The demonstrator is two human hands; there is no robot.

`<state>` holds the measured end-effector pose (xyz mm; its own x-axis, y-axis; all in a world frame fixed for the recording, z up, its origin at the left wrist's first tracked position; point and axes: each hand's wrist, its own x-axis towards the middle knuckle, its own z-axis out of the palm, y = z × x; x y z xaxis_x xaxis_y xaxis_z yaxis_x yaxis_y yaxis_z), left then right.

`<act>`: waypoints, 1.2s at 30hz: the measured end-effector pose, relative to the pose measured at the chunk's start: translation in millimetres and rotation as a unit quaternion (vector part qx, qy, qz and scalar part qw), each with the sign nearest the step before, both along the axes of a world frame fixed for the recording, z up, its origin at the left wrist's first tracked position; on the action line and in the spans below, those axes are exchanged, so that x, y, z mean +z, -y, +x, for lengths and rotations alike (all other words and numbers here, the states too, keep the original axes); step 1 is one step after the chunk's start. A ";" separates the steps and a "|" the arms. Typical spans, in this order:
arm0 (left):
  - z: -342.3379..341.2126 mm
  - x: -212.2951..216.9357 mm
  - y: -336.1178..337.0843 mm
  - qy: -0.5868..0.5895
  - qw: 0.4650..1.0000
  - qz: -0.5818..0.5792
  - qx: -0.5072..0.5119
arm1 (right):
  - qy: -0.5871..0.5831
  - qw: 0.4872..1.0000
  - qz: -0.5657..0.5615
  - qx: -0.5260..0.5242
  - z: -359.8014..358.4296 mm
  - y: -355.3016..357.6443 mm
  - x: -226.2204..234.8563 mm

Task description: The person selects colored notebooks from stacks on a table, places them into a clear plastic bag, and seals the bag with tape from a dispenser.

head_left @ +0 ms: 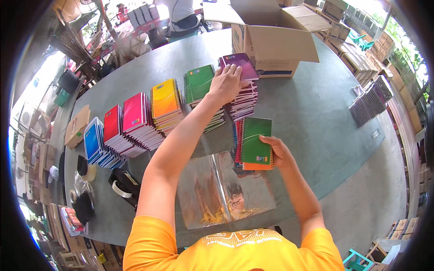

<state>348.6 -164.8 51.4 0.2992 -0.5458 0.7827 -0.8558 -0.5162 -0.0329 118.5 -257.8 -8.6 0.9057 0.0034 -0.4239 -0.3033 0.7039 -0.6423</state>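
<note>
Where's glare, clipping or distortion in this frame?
Head view: the table bows at its edges inside a black rim; shiny panel carries a bright streak and reflections; background highlights clip upper left and right; the held green notebook looks sharp.

One glossy, reflective rectangular panel (226,192) lies on the table. Beyond it and to its left runs a row of six spiral-bound notebook stacks: one blue stack (97,142), one red stack (114,126), one pink stack (135,114), one yellow-orange stack (165,99), one green stack (199,82) and one purple stack (246,92). One green-topped bundle (256,140) is just past the panel's far right corner, its notebooks too overlapped to count. Two brown cardboard boxes: one large open carton (275,58) far beyond the panel, one small box (77,126) to its left.
</note>
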 end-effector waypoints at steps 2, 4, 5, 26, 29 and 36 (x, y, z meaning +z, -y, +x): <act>-4.8 15.3 7.2 -0.075 0.988 0.127 -0.042 | 0.020 0.999 0.029 -0.035 -2.3 5.2 0.8; -23.3 33.5 7.9 -0.072 0.978 0.179 -0.077 | 0.050 0.988 0.100 -0.111 -6.5 5.7 3.2; -43.6 38.5 4.1 -0.036 0.982 0.161 -0.090 | 0.016 0.988 0.111 -0.110 -10.8 6.3 13.7; -113.2 27.5 -41.7 -0.049 0.956 0.192 -0.217 | 0.015 0.987 0.139 -0.075 -18.4 18.5 24.7; -102.2 10.4 -53.2 0.006 0.992 0.016 -0.129 | 0.035 0.993 0.083 -0.079 -15.3 18.2 -6.9; -10.0 25.9 -107.0 -0.159 0.983 0.072 -0.054 | 0.056 0.994 0.079 0.052 5.8 -12.9 -9.9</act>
<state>338.6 -57.8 77.3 0.4504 -0.6866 0.5707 -0.8844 -0.4308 0.1797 124.4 -244.9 -18.5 0.9382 0.1584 -0.3078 -0.3134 0.7665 -0.5607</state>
